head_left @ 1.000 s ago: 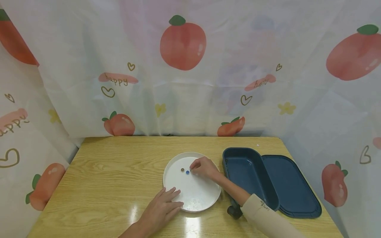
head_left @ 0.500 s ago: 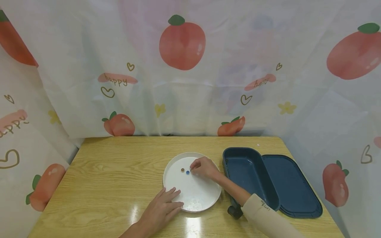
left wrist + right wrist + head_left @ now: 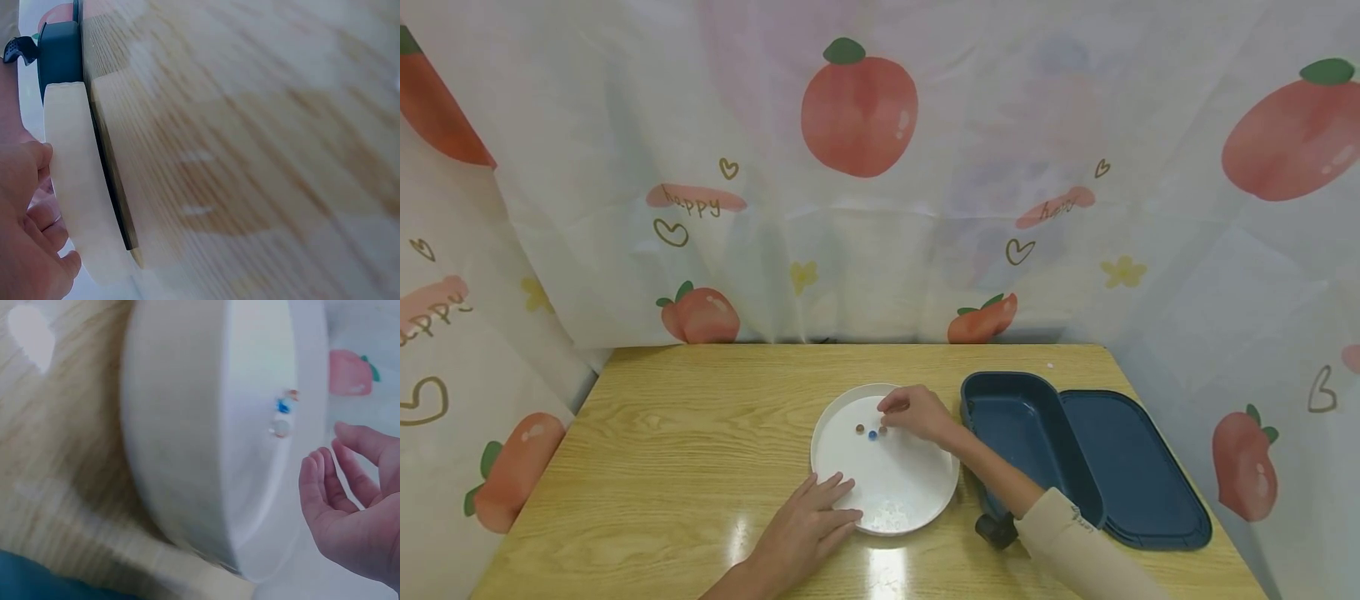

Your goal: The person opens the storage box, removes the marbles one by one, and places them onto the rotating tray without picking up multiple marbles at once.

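Note:
A round white tray [image 3: 898, 492] with a raised rim lies on the table. Three small marbles sit in a short row on it: a brownish marble [image 3: 860, 429], a blue marble [image 3: 872, 435] and a second brownish marble [image 3: 882, 431]. Just above that last one hovers my right hand [image 3: 917, 414], its fingers loosely bent and holding nothing. The right wrist view shows a gap between its thumb and fingertips, apart from the marbles. My left hand [image 3: 805, 525] rests on the tray's near left rim with fingers spread; its fingertips overlap the white wall in the left wrist view.
Right of the tray stands a deep dark blue box [image 3: 1018, 433], under my right forearm. A dark blue lid [image 3: 1138, 467] lies beside it. A black object [image 3: 996, 531] shows below the right forearm. Behind the table [image 3: 700, 417] hangs a fruit-print curtain [image 3: 880, 250].
My right hand has let go of the right-hand brownish marble and lifted slightly, so that marble now shows beside the blue one. My left hand has not moved.

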`<state>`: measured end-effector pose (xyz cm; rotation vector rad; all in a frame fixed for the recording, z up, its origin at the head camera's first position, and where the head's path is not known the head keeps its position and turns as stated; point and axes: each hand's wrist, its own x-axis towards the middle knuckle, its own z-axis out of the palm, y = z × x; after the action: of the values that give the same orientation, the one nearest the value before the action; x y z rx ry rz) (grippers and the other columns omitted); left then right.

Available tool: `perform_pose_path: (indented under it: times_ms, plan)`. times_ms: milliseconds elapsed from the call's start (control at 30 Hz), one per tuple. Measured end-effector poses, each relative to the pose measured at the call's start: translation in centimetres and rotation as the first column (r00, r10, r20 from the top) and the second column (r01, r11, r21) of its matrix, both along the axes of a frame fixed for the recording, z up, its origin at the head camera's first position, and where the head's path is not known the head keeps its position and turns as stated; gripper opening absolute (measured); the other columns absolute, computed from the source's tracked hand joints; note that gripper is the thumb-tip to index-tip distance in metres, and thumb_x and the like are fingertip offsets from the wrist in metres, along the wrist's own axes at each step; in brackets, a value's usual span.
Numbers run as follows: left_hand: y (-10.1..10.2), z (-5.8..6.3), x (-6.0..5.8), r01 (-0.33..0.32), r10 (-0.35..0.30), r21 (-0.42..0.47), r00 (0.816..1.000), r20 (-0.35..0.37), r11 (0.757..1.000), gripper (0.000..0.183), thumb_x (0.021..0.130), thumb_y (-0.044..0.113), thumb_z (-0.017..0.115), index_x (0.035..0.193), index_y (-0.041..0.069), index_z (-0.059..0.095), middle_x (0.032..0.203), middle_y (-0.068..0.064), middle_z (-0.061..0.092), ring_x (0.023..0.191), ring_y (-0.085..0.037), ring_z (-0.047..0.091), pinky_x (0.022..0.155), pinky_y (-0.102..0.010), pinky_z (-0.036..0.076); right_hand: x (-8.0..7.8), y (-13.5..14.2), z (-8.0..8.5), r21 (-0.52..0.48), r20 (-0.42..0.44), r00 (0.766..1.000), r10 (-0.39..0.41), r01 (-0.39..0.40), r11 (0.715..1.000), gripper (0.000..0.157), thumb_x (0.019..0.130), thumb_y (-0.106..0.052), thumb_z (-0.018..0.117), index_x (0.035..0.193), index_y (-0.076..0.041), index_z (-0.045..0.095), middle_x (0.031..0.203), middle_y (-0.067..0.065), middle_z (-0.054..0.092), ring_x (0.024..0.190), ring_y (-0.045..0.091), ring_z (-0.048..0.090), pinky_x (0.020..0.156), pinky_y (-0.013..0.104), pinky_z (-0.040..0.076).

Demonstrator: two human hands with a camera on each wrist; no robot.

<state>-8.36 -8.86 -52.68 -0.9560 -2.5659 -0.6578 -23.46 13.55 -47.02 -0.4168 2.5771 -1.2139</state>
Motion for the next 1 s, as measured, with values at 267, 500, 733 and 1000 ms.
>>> perform_pose_path:
  times_ms: [267, 500, 733, 1000]
  plan:
    - [0.0, 0.0, 0.0, -0.004, 0.004, -0.004, 1.000, -0.006, 1.000, 0.015, 0.091, 0.024, 0.074, 0.104, 0.020, 0.080, 0.130, -0.008, 0.065, 0.126, -0.027, 0.057, 0.106, -0.056, 0.041, -0.4, 2.0, 2.5, -0.084, 0.012, 1.000, -0.004, 0.005, 0.996, 0.022, 0.091, -0.009, 0.073, 0.111, -0.001, 0.073, 0.100, 0.003, 0.071, 0.097, 0.023, 0.067, 0.084, 0.038, 0.056]
    - [0.0, -0.1, 0.1, -0.007, 0.007, 0.003, 1.000, -0.005, 1.000, 0.016, 0.090, 0.023, 0.074, 0.105, 0.020, 0.080, 0.130, -0.008, 0.065, 0.126, -0.027, 0.057, 0.106, -0.056, 0.041, -0.6, 4.3, 3.8, -0.138, 0.043, 0.999, -0.021, 0.027, 0.990, 0.030, 0.093, -0.011, 0.071, 0.119, 0.003, 0.068, 0.114, 0.015, 0.069, 0.109, 0.029, 0.065, 0.093, 0.043, 0.054]
    - [0.0, -0.2, 0.0, -0.010, 0.010, -0.002, 1.000, -0.016, 1.000, 0.016, 0.090, 0.023, 0.075, 0.104, 0.020, 0.080, 0.129, -0.008, 0.066, 0.126, -0.027, 0.057, 0.105, -0.055, 0.041, -0.8, 7.0, 4.6, -0.197, 0.062, 0.998, -0.003, 0.015, 0.980, 0.035, 0.095, -0.011, 0.068, 0.126, 0.004, 0.064, 0.124, 0.021, 0.064, 0.116, 0.036, 0.061, 0.098, 0.048, 0.050]
    - [0.1, -0.3, 0.0, -0.009, 0.009, 0.012, 1.000, -0.020, 1.000, 0.015, 0.089, 0.022, 0.075, 0.104, 0.020, 0.080, 0.129, -0.008, 0.066, 0.125, -0.027, 0.058, 0.105, -0.055, 0.042, -0.9, 9.8, 4.3, -0.227, 0.060, 0.998, -0.019, 0.032, 0.973, 0.039, 0.096, -0.009, 0.066, 0.130, 0.010, 0.058, 0.129, 0.028, 0.059, 0.118, 0.040, 0.058, 0.099, 0.052, 0.049]
